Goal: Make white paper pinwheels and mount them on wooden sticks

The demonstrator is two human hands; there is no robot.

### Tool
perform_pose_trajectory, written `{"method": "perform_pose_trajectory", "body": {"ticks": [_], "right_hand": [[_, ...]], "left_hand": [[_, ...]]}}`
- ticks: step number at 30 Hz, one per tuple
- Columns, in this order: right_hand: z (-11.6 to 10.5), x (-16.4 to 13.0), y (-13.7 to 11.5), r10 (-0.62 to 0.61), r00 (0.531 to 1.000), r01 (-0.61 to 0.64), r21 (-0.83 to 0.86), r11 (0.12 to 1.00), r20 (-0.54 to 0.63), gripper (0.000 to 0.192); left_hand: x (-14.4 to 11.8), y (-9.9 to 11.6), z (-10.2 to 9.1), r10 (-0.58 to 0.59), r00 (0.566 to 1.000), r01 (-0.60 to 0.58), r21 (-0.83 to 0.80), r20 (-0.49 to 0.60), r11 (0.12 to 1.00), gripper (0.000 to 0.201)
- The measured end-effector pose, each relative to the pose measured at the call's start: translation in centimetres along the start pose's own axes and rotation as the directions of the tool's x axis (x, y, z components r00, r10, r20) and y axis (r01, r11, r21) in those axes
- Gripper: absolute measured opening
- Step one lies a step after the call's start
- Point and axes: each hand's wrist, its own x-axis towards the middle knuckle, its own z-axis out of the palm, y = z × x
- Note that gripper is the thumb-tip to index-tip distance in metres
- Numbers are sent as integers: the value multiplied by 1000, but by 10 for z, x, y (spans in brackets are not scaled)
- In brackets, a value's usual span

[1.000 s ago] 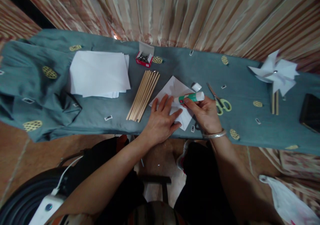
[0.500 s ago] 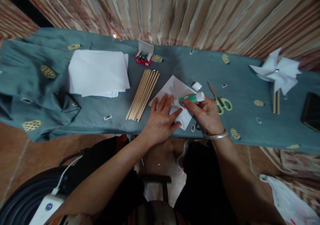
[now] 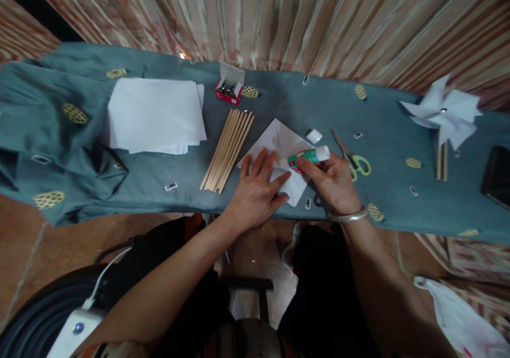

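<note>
A white square of paper (image 3: 281, 137), folded with creases, lies on the grey-blue cloth (image 3: 279, 103) near the table's front edge. My left hand (image 3: 257, 190) presses flat on its near half, fingers spread. My right hand (image 3: 332, 180) grips a green and white glue stick (image 3: 308, 156), lying nearly level, its tip against the paper's middle by my left fingertips. The glue stick's white cap (image 3: 314, 136) rests just beyond it.
A bundle of wooden sticks (image 3: 228, 150) lies left of the paper, a stack of white sheets (image 3: 155, 114) further left. A small red box of pins (image 3: 229, 91) stands behind. Green-handled scissors (image 3: 353, 159) lie to the right, a finished white pinwheel (image 3: 444, 114) and a dark object (image 3: 496, 176) at far right.
My right hand with the glue stick has shifted slightly right along the paper. My left hand stays pressed in place.
</note>
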Motion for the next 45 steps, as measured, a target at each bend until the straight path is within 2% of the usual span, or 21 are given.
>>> {"method": "perform_pose_trajectory", "body": {"ticks": [17,27,37,45], "right_hand": [[-5,4,1,-18,999,13,-93,996,-50,21],[0,7,-3,9,998,-12,-62,998,-56,21],[6,9,2,-50,998,50,-17,999,-28,18],[8,8,0,-36,999,36,25,999,-15,21]], "left_hand": [[1,1,-2,-9,1000,9,20,27,1000,50],[2,4,-5,-8,999,6,46,44,999,49],[1,1,-2,-6,1000,6,4,30,1000,52],[0,0,-1,5,1000,-5,-19,16,1000,50]]}}
